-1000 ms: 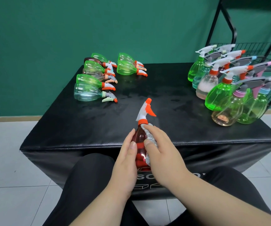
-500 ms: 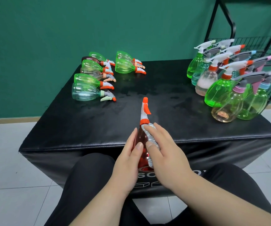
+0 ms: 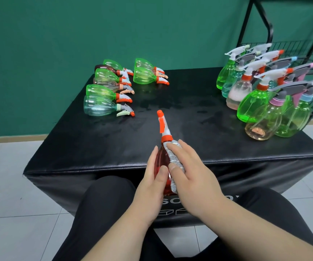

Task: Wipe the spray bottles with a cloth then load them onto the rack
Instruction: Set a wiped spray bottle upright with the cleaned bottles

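Note:
A red spray bottle [image 3: 161, 162] with an orange-and-white nozzle points away from me over the near edge of the black table [image 3: 95, 144]. My left hand [image 3: 151, 187] grips its body from the left. My right hand [image 3: 189, 178] presses a grey cloth [image 3: 174, 162] against the bottle's right side, fingers fairly straight over the cloth. Several spray bottles [image 3: 102, 102] lie on their sides at the far left. Several more spray bottles [image 3: 255, 102] stand in a cluster at the right. The black wire rack [image 3: 291, 48] stands behind them at the far right.
My legs in black trousers [image 3: 104, 204] sit against the table's front. A green wall [image 3: 95, 34] is behind, and pale floor tiles [image 3: 4, 185] lie around the table. The rack's black frame posts [image 3: 246, 25] rise at the upper right.
The bottle has turned in my left hand, so its trigger now faces me edge-on. My right hand with the cloth has slid slightly along the bottle's side.

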